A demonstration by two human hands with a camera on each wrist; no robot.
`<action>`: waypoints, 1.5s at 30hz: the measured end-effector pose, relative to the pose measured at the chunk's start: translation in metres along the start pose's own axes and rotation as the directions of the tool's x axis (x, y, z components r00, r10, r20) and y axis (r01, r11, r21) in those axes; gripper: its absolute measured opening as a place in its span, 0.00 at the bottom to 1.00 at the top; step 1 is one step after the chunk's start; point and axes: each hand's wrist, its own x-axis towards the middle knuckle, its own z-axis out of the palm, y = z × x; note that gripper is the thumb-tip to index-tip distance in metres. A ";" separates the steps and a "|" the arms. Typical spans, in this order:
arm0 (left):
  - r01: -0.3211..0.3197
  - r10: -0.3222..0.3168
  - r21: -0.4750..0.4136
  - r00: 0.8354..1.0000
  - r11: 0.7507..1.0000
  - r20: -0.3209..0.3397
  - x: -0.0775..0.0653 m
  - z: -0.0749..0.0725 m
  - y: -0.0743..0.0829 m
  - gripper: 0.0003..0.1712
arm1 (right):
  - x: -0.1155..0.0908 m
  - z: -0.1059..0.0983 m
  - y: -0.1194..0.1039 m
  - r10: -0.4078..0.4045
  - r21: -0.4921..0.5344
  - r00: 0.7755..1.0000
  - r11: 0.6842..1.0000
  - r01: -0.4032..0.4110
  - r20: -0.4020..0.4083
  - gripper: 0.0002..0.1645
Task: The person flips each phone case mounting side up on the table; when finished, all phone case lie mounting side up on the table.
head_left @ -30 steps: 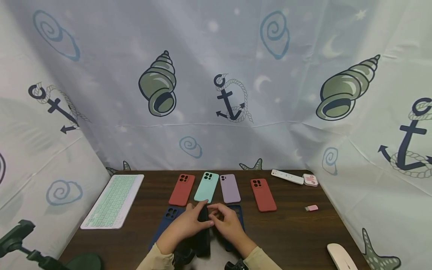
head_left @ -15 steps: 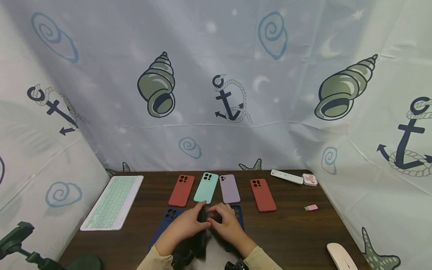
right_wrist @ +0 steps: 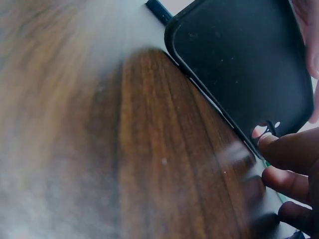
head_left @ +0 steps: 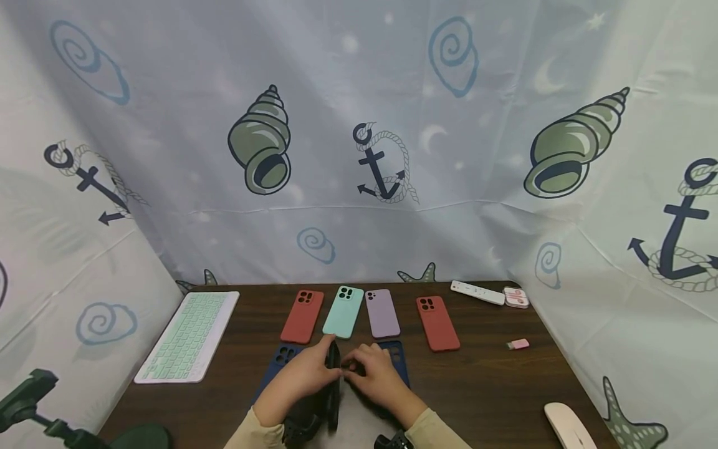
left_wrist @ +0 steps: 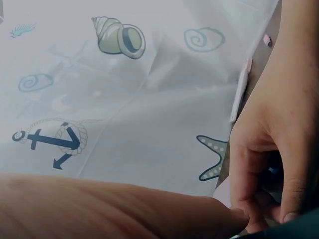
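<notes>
A black phone case (head_left: 333, 386) stands nearly edge-on in the head view, between the two hands. My left hand (head_left: 305, 377) grips it along its left side. In the right wrist view, the case's dark inner face (right_wrist: 244, 64) is seen, with camera holes (right_wrist: 259, 130) at its lower corner. My right hand (head_left: 373, 372) has curled fingers at that corner, and one fingertip (right_wrist: 271, 144) lies against the holes' edge. Blue phone cases lie on either side, one (head_left: 280, 362) partly under the left hand, the other (head_left: 399, 360) behind the right. The left wrist view hides the black case.
Red (head_left: 303, 316), mint (head_left: 343, 312), lilac (head_left: 382, 313) and another red phone case (head_left: 438, 324) lie at the back. A keyboard (head_left: 187, 337) sits left. To the right are a white remote (head_left: 478, 294), small white case (head_left: 515, 297), pink USB stick (head_left: 518, 344) and mouse (head_left: 568, 425).
The black phone case has turned from showing a broader face to nearly edge-on and shifted slightly left with my left hand. My right-hand fingers have stayed by its upper end.
</notes>
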 end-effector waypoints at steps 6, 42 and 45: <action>-0.007 0.007 -0.008 1.000 1.000 0.000 -0.006 -0.005 0.001 0.41 | -0.001 0.002 0.000 0.000 -0.021 1.000 1.000 0.000 0.006 0.12; 0.068 -0.067 -0.119 0.998 0.991 0.015 0.005 -0.004 -0.035 0.35 | 0.003 -0.001 0.000 0.113 0.076 0.994 0.991 -0.113 0.000 0.15; 0.059 -0.059 -0.069 0.998 0.996 -0.002 0.009 -0.001 -0.036 0.35 | 0.003 -0.001 0.001 0.111 0.081 0.994 0.991 -0.110 -0.007 0.15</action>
